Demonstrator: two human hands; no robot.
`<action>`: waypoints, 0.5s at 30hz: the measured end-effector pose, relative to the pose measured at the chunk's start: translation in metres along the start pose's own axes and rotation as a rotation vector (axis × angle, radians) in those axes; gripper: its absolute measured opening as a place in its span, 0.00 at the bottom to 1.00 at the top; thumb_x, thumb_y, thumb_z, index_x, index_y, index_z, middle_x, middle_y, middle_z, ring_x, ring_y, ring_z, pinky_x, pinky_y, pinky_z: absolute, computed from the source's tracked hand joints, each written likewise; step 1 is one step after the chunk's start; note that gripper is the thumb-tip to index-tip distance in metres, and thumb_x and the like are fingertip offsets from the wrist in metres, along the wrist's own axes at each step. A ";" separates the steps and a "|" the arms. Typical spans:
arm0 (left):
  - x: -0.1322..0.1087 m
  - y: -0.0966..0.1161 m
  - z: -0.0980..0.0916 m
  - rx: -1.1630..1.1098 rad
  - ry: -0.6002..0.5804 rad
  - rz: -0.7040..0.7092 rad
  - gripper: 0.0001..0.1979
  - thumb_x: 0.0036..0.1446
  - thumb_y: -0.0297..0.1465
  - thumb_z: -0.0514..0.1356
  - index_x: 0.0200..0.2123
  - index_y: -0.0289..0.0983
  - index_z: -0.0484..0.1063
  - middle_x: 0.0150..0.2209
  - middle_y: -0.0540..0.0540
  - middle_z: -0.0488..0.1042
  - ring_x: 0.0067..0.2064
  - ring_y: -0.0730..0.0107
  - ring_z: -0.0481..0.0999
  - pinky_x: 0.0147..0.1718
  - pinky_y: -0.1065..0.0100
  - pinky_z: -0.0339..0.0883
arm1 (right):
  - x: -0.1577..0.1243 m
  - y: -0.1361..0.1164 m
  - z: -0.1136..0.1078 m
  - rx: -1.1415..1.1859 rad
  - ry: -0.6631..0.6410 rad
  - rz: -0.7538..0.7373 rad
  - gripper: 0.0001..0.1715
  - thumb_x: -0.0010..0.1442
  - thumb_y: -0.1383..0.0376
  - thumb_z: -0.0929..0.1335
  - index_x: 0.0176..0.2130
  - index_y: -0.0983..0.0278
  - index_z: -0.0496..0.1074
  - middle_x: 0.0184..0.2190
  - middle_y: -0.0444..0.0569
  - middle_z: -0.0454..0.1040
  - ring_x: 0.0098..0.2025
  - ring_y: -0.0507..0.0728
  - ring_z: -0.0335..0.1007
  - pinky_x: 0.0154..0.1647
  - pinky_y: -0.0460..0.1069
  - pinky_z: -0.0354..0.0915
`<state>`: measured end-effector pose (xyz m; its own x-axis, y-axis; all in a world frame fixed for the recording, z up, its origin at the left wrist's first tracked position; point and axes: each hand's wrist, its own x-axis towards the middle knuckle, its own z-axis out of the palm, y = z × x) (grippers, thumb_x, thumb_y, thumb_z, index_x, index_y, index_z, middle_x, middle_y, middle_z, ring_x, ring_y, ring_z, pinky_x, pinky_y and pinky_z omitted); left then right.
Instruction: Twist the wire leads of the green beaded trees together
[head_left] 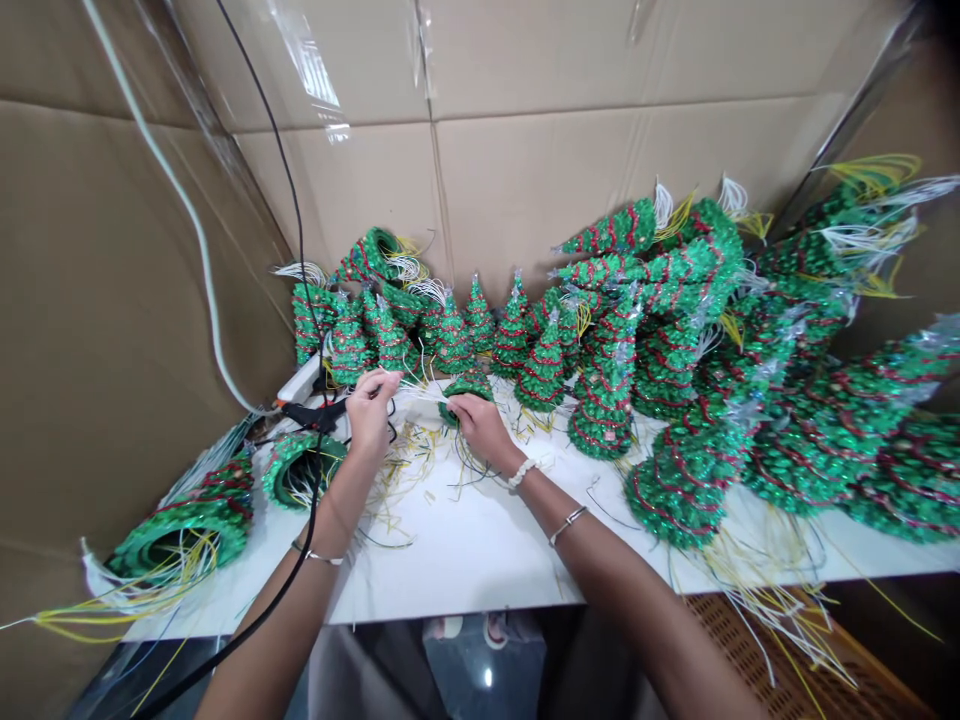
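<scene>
and we're live at the white table point(465, 570), both bare hands working close together: the right hand point(480, 428) curls firmly round a small green tinsel cone point(466, 388) tipped on its side, while the left hand point(369, 412), just beside it, is nearly closed, fingertips pinching a thin bundle of white wires point(417, 390) that appears to run from the cone. nice control here, the pinch stays near the cone, the strands stay gathered and straight, and the bracing hand keeps the cone steady. the cone sits right under the right palm, a short reach from the left fingertips. yellow wire clippings point(397, 480) litter the tabletop, a black plastic tool point(315, 415) lies just left of the left hand, and more tinsel cones point(600, 380) crowd the back of the table
</scene>
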<state>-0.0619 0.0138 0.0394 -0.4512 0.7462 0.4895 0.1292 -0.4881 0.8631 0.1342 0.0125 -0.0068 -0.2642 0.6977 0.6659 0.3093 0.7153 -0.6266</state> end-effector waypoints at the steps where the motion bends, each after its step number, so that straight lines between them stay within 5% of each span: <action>1: 0.000 -0.001 0.000 -0.010 0.011 -0.012 0.09 0.47 0.38 0.70 0.28 0.39 0.80 0.38 0.45 0.74 0.51 0.61 0.72 0.54 0.60 0.64 | 0.000 0.000 0.000 0.000 -0.001 -0.001 0.16 0.71 0.65 0.61 0.42 0.63 0.77 0.40 0.51 0.79 0.42 0.56 0.74 0.47 0.50 0.67; 8: 0.002 -0.003 0.003 -0.135 0.077 -0.100 0.12 0.42 0.39 0.72 0.28 0.38 0.79 0.39 0.45 0.76 0.45 0.65 0.75 0.46 0.65 0.68 | 0.000 0.000 0.002 -0.019 -0.002 -0.003 0.17 0.71 0.66 0.61 0.41 0.63 0.78 0.39 0.51 0.78 0.41 0.56 0.73 0.46 0.49 0.67; 15: 0.032 -0.006 -0.030 -0.201 0.290 -0.144 0.18 0.42 0.43 0.73 0.32 0.37 0.78 0.33 0.50 0.76 0.31 0.75 0.68 0.31 0.71 0.62 | -0.002 0.005 -0.002 -0.040 0.014 0.007 0.16 0.71 0.65 0.61 0.40 0.63 0.77 0.39 0.51 0.78 0.40 0.56 0.73 0.45 0.49 0.67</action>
<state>-0.1038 0.0271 0.0459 -0.6868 0.6686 0.2850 -0.1167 -0.4884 0.8648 0.1382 0.0142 -0.0103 -0.2495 0.7020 0.6670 0.3474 0.7079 -0.6150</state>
